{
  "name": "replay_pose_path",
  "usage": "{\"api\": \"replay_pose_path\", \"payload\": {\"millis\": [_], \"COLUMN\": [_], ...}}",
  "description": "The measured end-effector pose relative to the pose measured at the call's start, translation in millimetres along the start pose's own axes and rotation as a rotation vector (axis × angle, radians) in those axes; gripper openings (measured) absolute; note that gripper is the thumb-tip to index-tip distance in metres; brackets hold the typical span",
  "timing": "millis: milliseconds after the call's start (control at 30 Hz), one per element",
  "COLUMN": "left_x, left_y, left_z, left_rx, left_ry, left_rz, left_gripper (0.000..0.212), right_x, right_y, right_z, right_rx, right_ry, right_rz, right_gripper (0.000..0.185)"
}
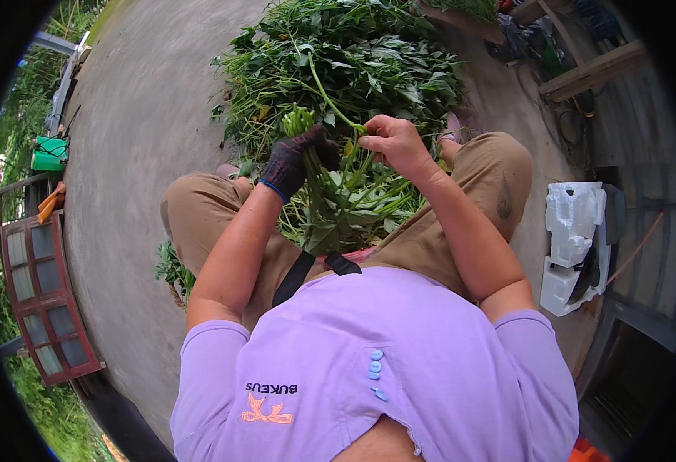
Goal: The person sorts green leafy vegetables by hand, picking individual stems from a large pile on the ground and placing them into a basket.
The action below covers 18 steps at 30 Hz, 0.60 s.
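Note:
My left hand (300,156), in a dark knit glove with a blue cuff, grips a bundle of green leafy stems (298,120). The pale cut ends stick up above the fist, and leaves hang below it. My bare right hand (394,144) pinches a single long green stem (329,98) between thumb and fingers, just right of the bundle. That stem runs up and left over a large heap of leafy vines (361,63) on the ground. More loose leaves (366,205) lie between my legs, partly hidden by the bundle.
Grey concrete floor (124,144) surrounds the heap. At the left stand a red-framed paned window (49,297), an orange object (52,202) and a green container (49,154). White foam packing (571,231) stands at the right, below a wooden beam (594,72). Some leafy greens (173,265) lie beside my left knee.

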State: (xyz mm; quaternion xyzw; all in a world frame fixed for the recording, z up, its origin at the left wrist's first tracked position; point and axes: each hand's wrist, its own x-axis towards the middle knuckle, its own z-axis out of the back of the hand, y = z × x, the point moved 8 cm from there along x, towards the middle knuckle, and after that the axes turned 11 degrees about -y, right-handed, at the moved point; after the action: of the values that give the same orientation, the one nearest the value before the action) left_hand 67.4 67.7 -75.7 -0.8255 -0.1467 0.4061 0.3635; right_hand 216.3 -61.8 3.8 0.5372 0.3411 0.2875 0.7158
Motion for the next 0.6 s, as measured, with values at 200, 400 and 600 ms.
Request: {"api": "replay_pose_path", "payload": {"millis": [200, 400, 600], "left_x": [-30, -21, 2], "left_y": [8, -18, -40], "left_z": [-37, -16, 23], "left_rx": [0.173, 0.404, 0.958], "left_ry": [0.059, -0.128, -0.331], "left_rz": [0.067, -0.117, -0.567], "left_gripper": [0.021, 0.022, 0.028], "right_x": [-1, -9, -21], "right_y": [11, -6, 10], "right_z": [-12, -12, -21], "right_rx": [-0.231, -0.488, -0.429], "right_ry": [0.02, 0.046, -0.054], "right_rz": [0.238, 0.181, 0.295], "right_gripper": [0.025, 0.027, 0.027]}}
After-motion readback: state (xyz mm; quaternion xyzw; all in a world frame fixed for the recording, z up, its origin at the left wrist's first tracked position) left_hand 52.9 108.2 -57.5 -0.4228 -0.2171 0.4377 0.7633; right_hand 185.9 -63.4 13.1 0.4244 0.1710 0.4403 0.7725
